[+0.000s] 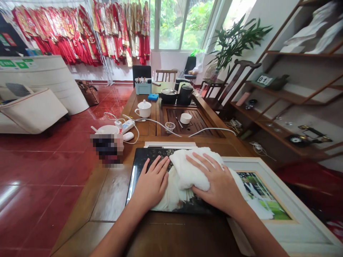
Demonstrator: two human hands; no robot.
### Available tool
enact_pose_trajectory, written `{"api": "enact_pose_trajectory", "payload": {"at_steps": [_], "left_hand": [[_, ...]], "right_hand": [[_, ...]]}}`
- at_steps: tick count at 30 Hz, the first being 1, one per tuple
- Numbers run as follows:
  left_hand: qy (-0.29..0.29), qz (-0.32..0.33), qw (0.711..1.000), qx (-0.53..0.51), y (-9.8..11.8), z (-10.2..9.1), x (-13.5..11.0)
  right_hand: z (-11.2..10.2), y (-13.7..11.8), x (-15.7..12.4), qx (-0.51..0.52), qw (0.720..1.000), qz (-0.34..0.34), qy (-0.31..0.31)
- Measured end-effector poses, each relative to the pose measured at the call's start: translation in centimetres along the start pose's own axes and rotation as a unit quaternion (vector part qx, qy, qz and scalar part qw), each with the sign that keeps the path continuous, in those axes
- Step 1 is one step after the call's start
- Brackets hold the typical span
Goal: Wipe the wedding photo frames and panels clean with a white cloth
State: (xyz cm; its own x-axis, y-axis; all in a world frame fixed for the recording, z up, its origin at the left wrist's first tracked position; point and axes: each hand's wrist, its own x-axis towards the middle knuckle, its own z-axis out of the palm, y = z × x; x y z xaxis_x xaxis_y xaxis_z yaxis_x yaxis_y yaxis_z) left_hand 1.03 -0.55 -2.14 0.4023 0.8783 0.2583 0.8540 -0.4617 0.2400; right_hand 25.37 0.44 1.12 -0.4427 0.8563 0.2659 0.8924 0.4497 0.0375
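Over one black panel (146, 159), left hand (151, 184) and right hand (217, 185) press one cloth (191, 169).

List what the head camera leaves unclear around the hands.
Head view, part of the glossy black panel: hidden by the white cloth, left hand and right hand.
Head view, pixelated object beside the white computer mouse: blurred out.
Head view, white-framed photo: lower corner cut off by the bottom edge.

Right hand (217, 184) flat on white cloth (191, 169) atop glossy black panel (142, 160); left hand (151, 184) spread at cloth's 9 o'clock.
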Motion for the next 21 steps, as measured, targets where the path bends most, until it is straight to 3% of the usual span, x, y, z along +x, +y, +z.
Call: {"api": "enact_pose_trajectory", "payload": {"at_steps": [3,10,13,16,21], "left_hand": [[0.005,-0.002,1.0,0.006,0.0,0.0,0.0],[0.014,0.001,1.0,0.015,-0.1,0.0,0.1],[0.006,-0.001,1.0,0.011,0.0,0.0,0.1],[-0.002,0.001,1.0,0.008,-0.1,0.0,0.1],[-0.003,0.009,1.0,0.004,-0.2,0.0,0.1]], "right_hand": [[-0.1,-0.4,-0.7,-0.005,1.0,-0.012,-0.002],[-0.9,-2.4,-5.9,-0.025,0.999,-0.026,-0.013],[-1.1,-2.6,-6.8,-0.025,0.999,-0.035,-0.016],[-0.9,-2.0,-5.8,-0.011,0.999,-0.032,-0.021],[-0.3,-0.4,-1.7,0.008,1.0,-0.023,-0.011]]}}
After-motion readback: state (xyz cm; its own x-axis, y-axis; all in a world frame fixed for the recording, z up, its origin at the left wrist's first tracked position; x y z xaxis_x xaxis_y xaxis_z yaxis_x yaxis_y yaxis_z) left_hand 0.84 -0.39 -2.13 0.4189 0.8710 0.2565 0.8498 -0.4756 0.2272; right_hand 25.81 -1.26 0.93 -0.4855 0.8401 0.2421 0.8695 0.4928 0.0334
